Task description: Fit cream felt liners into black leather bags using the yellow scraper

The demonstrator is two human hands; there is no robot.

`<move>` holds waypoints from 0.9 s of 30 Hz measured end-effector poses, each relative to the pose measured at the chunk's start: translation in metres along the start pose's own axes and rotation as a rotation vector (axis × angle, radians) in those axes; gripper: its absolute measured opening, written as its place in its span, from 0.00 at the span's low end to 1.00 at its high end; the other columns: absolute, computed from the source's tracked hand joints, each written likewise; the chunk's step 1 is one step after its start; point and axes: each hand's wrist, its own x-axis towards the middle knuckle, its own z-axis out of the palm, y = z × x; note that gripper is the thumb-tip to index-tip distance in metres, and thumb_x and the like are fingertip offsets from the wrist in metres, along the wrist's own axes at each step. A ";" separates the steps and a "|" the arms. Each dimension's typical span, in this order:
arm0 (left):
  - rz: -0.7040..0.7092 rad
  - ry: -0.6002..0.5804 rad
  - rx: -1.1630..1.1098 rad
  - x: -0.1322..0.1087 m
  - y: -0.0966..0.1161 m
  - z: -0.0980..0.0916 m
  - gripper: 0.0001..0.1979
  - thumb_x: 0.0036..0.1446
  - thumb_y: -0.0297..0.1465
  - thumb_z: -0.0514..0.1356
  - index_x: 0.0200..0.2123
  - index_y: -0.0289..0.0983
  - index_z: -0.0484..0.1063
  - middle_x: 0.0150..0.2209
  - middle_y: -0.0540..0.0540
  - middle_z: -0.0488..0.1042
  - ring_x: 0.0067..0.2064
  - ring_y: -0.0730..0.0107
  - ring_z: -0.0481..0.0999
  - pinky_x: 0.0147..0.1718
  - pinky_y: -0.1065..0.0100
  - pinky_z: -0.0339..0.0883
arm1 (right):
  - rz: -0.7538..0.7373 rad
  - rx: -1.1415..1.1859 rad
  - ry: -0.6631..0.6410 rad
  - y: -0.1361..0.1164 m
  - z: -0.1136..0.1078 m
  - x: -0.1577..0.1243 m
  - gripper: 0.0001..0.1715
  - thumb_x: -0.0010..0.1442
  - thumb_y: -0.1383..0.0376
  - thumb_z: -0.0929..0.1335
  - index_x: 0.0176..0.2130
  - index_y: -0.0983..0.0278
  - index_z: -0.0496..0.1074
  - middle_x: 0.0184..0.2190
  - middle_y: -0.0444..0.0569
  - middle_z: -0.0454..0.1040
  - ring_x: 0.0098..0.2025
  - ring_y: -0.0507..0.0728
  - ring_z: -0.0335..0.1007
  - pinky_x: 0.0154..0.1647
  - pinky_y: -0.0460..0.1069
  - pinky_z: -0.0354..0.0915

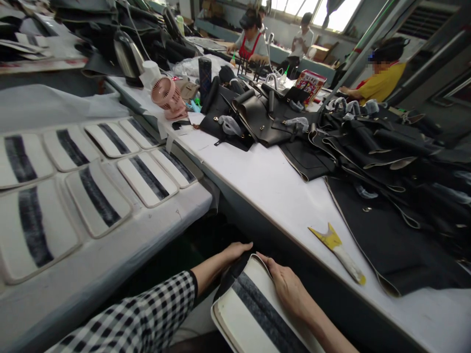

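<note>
A leather bag piece (253,306) is tilted low in front of me, over my lap. It shows a white panel with rounded corners, a dark stripe along it, and black leather at its far left side. My right hand (287,284) is closed over its right edge, fingers curled round the far corner. At the far left edge my left hand (235,252) grips the black leather, its fingertips partly hidden. A yellow notched scraper (338,252) with a whitish handle lies on the white table (235,176), to the right of my hands.
Several white panels with dark stripes (145,179) lie on the covered table (147,235) at left. Black leather bags (368,152) are heaped at right. A pink fan (167,95) and a metal kettle (127,56) stand farther back. Several people (252,41) sit beyond.
</note>
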 end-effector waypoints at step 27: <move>0.229 -0.102 0.402 -0.024 0.038 -0.005 0.13 0.50 0.34 0.64 0.39 0.40 0.80 0.32 0.52 0.78 0.39 0.66 0.74 0.35 0.73 0.63 | -0.023 -0.017 -0.002 -0.011 0.005 0.009 0.39 0.69 0.46 0.46 0.43 0.58 0.76 0.39 0.48 0.79 0.43 0.61 0.75 0.41 0.50 0.64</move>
